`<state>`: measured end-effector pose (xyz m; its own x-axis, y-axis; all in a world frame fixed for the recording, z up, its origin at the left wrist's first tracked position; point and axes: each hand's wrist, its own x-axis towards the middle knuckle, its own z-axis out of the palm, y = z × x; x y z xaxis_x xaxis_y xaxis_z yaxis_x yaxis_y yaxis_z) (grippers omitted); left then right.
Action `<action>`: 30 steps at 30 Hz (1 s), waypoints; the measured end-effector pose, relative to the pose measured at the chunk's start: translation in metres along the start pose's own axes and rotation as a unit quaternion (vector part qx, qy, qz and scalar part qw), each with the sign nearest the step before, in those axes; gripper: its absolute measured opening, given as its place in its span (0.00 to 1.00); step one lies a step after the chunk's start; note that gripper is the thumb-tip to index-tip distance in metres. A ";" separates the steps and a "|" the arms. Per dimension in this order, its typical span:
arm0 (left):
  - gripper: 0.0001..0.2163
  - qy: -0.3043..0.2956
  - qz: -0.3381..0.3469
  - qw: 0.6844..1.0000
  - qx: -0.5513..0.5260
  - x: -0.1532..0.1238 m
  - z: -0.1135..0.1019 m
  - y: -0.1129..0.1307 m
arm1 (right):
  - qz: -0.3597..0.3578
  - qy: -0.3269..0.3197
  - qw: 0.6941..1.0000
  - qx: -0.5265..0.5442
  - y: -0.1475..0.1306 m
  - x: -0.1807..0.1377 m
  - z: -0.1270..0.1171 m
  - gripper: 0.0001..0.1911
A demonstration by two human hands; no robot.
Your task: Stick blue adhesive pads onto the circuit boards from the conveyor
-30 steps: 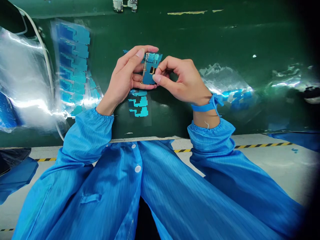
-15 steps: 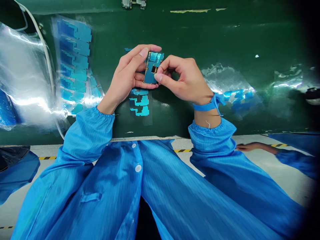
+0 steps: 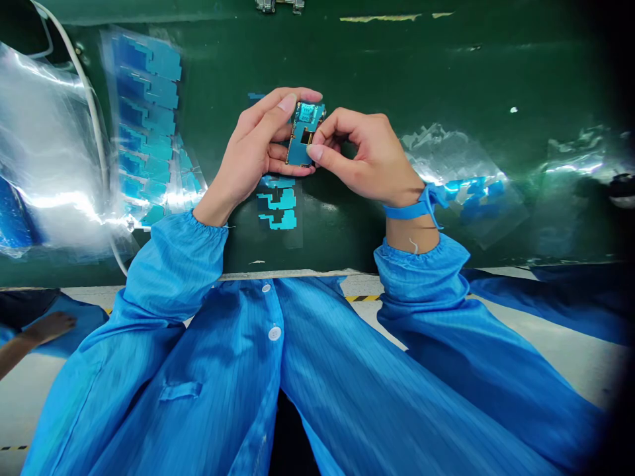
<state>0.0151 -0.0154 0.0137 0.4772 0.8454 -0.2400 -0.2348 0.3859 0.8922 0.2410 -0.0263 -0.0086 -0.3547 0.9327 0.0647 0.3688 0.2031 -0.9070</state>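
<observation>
My left hand (image 3: pixel 255 135) is closed around a small circuit board (image 3: pixel 298 153), its thumb along the upper left edge and fingers behind and below. Flat blue film covers much of the board's face, with a dark, gold-edged cutout near the middle and a metallic patch at the top. The thumb and bent forefinger of my right hand (image 3: pixel 364 152) pinch the board's right edge beside that cutout. What lies under those fingertips is hidden. Just below the board, a clear backing sheet with cut blue film pieces (image 3: pixel 285 219) lies on the green bench (image 3: pixel 337 248).
Left of me lies a longer sheet of blue film cutouts (image 3: pixel 166 92), beside a pale cable (image 3: pixel 94 99) and shiny plastic bags (image 3: pixel 40 132). A clear bag with blue pieces (image 3: pixel 476 195) sits right. Metallic parts (image 3: pixel 280 5) are at the far edge. Another person's hand (image 3: pixel 54 326) shows lower left.
The board has tilted slightly in my hands, which otherwise keep their grip. Behind me, a person's hand has left the right side of view, and a hand has appeared at the lower left.
</observation>
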 end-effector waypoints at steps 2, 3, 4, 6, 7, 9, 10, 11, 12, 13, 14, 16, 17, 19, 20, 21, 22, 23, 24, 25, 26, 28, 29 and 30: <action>0.14 0.003 -0.009 1.000 0.001 0.000 0.000 0.001 | 0.000 0.000 1.000 -0.004 0.000 0.000 0.000 0.24; 0.14 0.006 -0.013 1.000 0.002 0.000 0.001 0.001 | 0.000 -0.001 1.000 -0.005 0.000 0.000 0.000 0.24; 0.14 0.009 -0.018 1.000 0.004 0.000 0.001 0.001 | 0.000 -0.001 1.000 -0.006 0.000 0.000 0.000 0.24; 0.14 0.012 -0.024 1.000 0.005 0.000 0.001 0.002 | 0.002 -0.001 1.000 -0.003 -0.001 0.000 0.000 0.24; 0.14 0.013 -0.024 1.000 0.005 0.000 0.001 0.003 | 0.004 -0.002 1.000 0.000 -0.002 0.000 0.000 0.25; 0.14 0.012 -0.022 1.000 0.006 0.000 0.001 0.004 | 0.010 -0.005 1.000 0.007 -0.004 0.000 -0.001 0.26; 0.14 0.013 -0.022 1.000 0.008 -0.001 0.001 0.005 | 0.012 -0.006 1.000 0.012 -0.005 -0.001 -0.001 0.27; 0.15 0.013 -0.024 1.000 0.012 -0.001 0.001 0.005 | 0.014 -0.007 1.000 0.015 -0.006 -0.001 -0.001 0.28; 0.15 0.014 -0.028 0.999 0.017 -0.001 0.001 0.006 | 0.017 -0.007 1.000 0.017 -0.007 -0.001 -0.001 0.28; 0.16 0.016 -0.033 0.999 0.024 -0.001 0.001 0.007 | 0.019 -0.008 1.000 0.017 -0.008 -0.001 -0.001 0.28; 0.16 0.019 -0.037 0.999 0.033 -0.001 0.000 0.007 | 0.020 -0.008 1.000 0.016 -0.008 -0.001 -0.001 0.28; 0.17 0.024 -0.044 0.998 0.046 -0.001 0.000 0.008 | 0.022 -0.007 1.000 0.015 -0.008 0.000 -0.001 0.27; 0.16 0.023 -0.046 0.998 0.048 -0.001 0.000 0.008 | 0.021 -0.006 1.000 0.016 -0.008 0.000 -0.001 0.26; 0.16 0.022 -0.043 0.998 0.043 -0.002 0.000 0.007 | 0.020 -0.002 1.000 0.022 -0.007 0.000 -0.001 0.25; 0.16 0.021 -0.040 0.998 0.039 -0.002 0.001 0.007 | 0.019 0.000 1.000 0.025 -0.006 0.000 0.000 0.25; 0.16 0.022 -0.038 0.998 0.037 -0.002 0.001 0.007 | 0.019 0.001 1.000 0.025 -0.006 0.000 0.000 0.24; 0.16 0.024 -0.038 0.998 0.038 -0.002 0.001 0.007 | 0.020 0.001 1.000 0.023 -0.005 0.000 0.000 0.24; 0.16 0.026 -0.040 0.998 0.041 -0.002 0.001 0.008 | 0.021 0.001 1.000 0.019 -0.005 0.000 0.000 0.24; 0.16 0.027 -0.044 0.998 0.045 -0.002 0.001 0.008 | 0.022 0.000 1.000 0.015 -0.005 0.000 0.000 0.24; 0.16 0.026 -0.047 0.997 0.049 -0.003 0.001 0.008 | 0.022 0.000 1.000 0.011 -0.005 0.000 0.000 0.24; 0.16 0.024 -0.049 0.997 0.049 -0.003 0.001 0.009 | 0.022 0.001 1.000 0.009 -0.005 0.001 0.000 0.25; 0.16 0.018 -0.047 0.998 0.047 -0.003 0.001 0.010 | 0.021 0.001 1.000 0.009 -0.006 0.001 0.000 0.25; 0.16 0.016 -0.047 0.998 0.046 -0.004 0.001 0.010 | 0.021 0.000 1.000 0.010 -0.007 0.001 -0.001 0.26; 0.16 0.015 -0.048 0.998 0.048 -0.004 0.001 0.010 | 0.023 -0.001 1.000 0.012 -0.008 0.000 -0.001 0.26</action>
<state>0.0113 -0.0149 0.0242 0.4673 0.8176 -0.3363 -0.1065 0.4297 0.8967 0.2387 -0.0272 -0.0012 -0.3394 0.9404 0.0229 0.3642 0.1538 -0.9186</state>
